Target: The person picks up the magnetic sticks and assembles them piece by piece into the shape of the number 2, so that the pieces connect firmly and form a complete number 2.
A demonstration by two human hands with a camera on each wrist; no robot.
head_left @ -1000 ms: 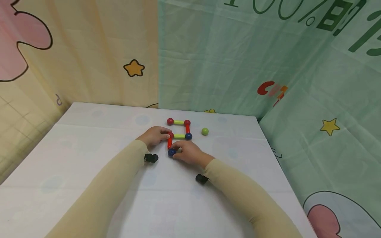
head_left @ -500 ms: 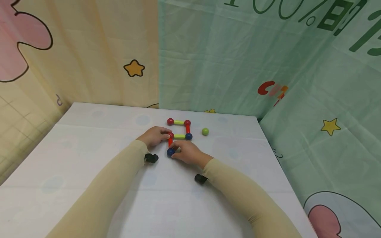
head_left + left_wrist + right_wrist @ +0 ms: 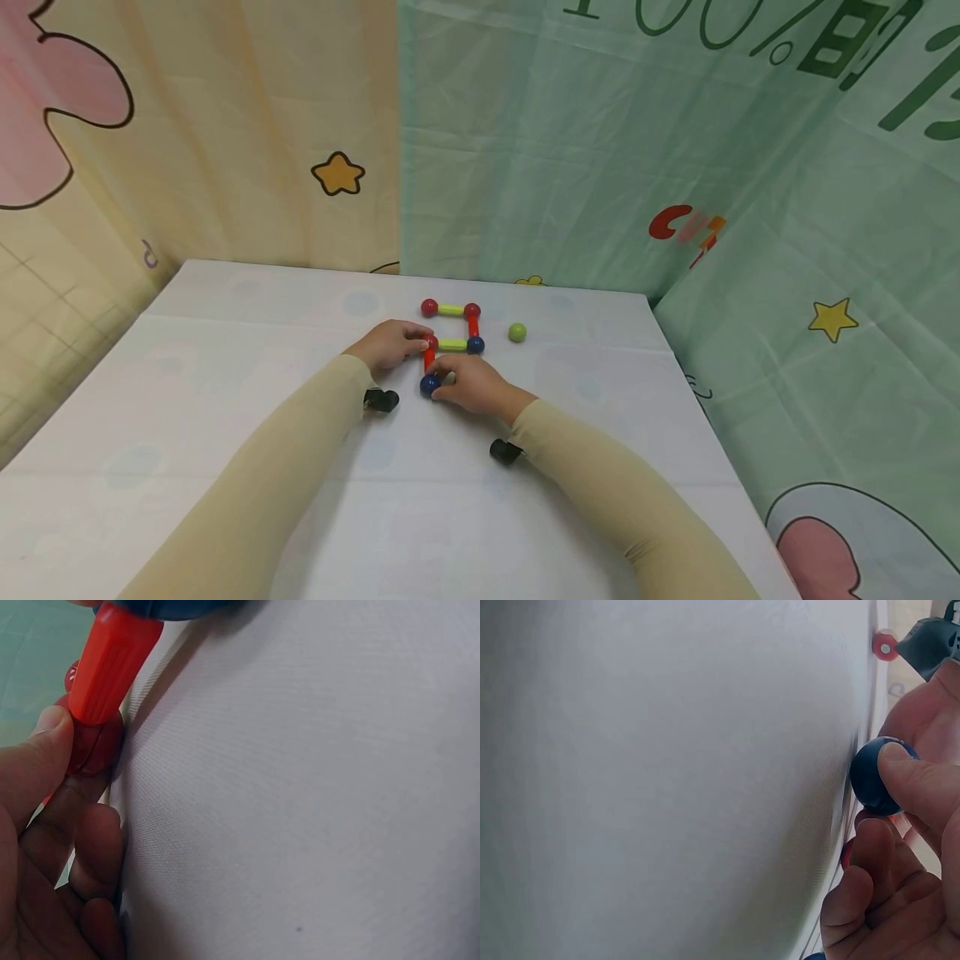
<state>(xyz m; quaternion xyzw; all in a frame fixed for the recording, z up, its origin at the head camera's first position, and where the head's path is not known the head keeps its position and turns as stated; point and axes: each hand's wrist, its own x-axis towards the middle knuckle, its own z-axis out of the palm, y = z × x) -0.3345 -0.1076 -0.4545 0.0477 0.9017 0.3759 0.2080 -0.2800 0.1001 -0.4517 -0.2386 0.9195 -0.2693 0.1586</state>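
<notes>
An S-shaped chain of balls and rods lies on the white table. My left hand (image 3: pixel 386 343) pinches its red ball (image 3: pixel 431 342) between thumb and finger; the left wrist view shows a red rod (image 3: pixel 112 667) running from that ball to a blue ball. My right hand (image 3: pixel 476 385) pinches this near blue ball (image 3: pixel 429 385), its thumb pressed on the ball in the right wrist view. A yellow-green rod (image 3: pixel 452 344) links the red ball to a second blue ball (image 3: pixel 476 344). Another red rod (image 3: pixel 473 326), a red ball (image 3: pixel 472 310), a yellow-green rod (image 3: pixel 451 309) and an end red ball (image 3: pixel 429 307) follow.
A loose green ball (image 3: pixel 517 332) sits right of the chain. The white-covered table (image 3: pixel 420 517) ends at printed curtains (image 3: pixel 525 167) behind and on the sides. Black wrist cameras (image 3: pixel 382 400) stick out under both wrists.
The near blue ball and my right hand have shifted slightly left, and the red rod now stands straighter toward me. My left hand keeps its place on the red ball.
</notes>
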